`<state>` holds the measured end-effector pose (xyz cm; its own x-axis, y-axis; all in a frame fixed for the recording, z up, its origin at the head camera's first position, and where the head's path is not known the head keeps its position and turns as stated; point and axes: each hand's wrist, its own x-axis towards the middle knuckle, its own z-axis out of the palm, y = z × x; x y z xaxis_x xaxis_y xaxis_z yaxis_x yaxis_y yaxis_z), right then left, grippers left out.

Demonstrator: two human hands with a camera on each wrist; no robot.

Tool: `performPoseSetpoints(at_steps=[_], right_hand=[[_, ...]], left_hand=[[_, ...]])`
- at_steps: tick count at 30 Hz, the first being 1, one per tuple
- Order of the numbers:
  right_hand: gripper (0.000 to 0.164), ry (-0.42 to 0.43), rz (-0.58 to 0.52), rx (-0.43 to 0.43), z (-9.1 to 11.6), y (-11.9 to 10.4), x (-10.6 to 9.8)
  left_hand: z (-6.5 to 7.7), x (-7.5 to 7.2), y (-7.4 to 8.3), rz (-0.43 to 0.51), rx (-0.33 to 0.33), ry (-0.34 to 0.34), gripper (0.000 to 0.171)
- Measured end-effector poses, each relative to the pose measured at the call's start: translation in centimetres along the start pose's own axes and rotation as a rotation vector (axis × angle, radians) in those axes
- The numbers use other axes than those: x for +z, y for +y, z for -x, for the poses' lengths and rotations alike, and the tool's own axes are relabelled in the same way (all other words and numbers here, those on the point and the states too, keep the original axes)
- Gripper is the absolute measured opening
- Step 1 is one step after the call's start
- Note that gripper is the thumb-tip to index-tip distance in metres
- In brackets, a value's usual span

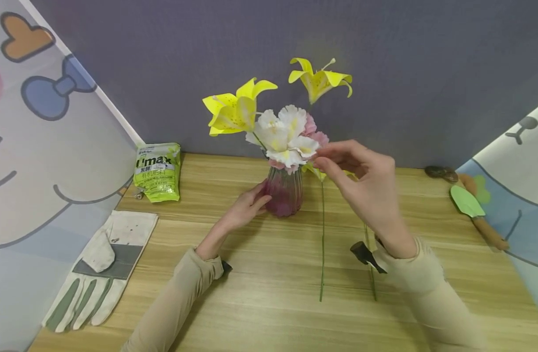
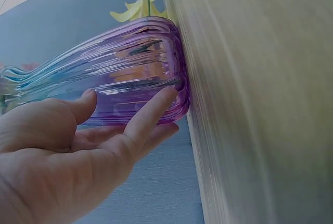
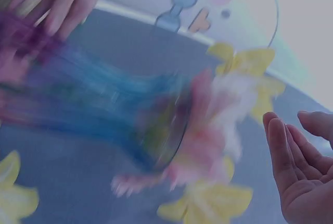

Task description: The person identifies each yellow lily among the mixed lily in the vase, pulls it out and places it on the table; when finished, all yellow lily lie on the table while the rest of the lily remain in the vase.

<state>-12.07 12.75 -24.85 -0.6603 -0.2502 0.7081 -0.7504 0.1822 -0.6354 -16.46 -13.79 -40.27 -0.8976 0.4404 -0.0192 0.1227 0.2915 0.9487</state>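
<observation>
A ribbed glass vase (image 1: 284, 193), purple toward its base and blue toward its neck, stands upright on the table. My left hand (image 1: 248, 208) holds its lower side, thumb in front and fingers reaching behind; the left wrist view shows this hand (image 2: 99, 140) against the purple glass (image 2: 140, 73). White flowers (image 1: 282, 132), pink blooms (image 1: 310, 126) and two yellow lilies, a left one (image 1: 235, 110) and a right one (image 1: 319, 80), rise from the vase. Beside the white petals is my right hand (image 1: 368, 178). In the right wrist view its thumb and fingers (image 3: 281, 153) are apart, with nothing between them.
Two long green stems, one nearer (image 1: 323, 239) and one partly behind my right wrist (image 1: 373, 283), lie right of the vase. A green Umax bag (image 1: 158, 173) and a work glove (image 1: 106, 269) lie left. A green-bladed trowel (image 1: 469, 203) and dark stone (image 1: 440, 172) are far right.
</observation>
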Motion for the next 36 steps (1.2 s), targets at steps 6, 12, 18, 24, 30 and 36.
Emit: performPoseSetpoints(at_steps=[6, 12, 18, 24, 30, 36], right_hand=[[0.026, -0.12, -0.079, -0.093, 0.3, -1.9, 3.2], [0.026, -0.156, -0.037, -0.094, 1.1, -1.6, 5.5], [0.029, -0.151, -0.008, -0.047, 0.6, -0.5, 6.5], [0.032, -0.118, 0.021, 0.022, -0.7, 0.5, 6.9], [0.031, -0.081, 0.069, 0.041, -2.0, 1.2, 7.6], [0.035, -0.065, 0.123, 0.045, -3.2, 1.4, 8.2]], left_hand=[[0.4, -0.2, -0.5, 0.018, 0.01, 0.011, 0.06], [0.9, 0.2, -0.8, 0.031, -0.004, -0.004, 0.06], [0.6, 0.1, -0.7, 0.031, 0.006, 0.008, 0.059], [0.4, -0.1, -0.4, 0.047, 0.005, -0.018, 0.06], [0.2, -0.2, -0.3, 0.05, -0.004, -0.012, 0.06], [0.0, -0.2, -0.2, 0.049, -0.006, -0.018, 0.061]])
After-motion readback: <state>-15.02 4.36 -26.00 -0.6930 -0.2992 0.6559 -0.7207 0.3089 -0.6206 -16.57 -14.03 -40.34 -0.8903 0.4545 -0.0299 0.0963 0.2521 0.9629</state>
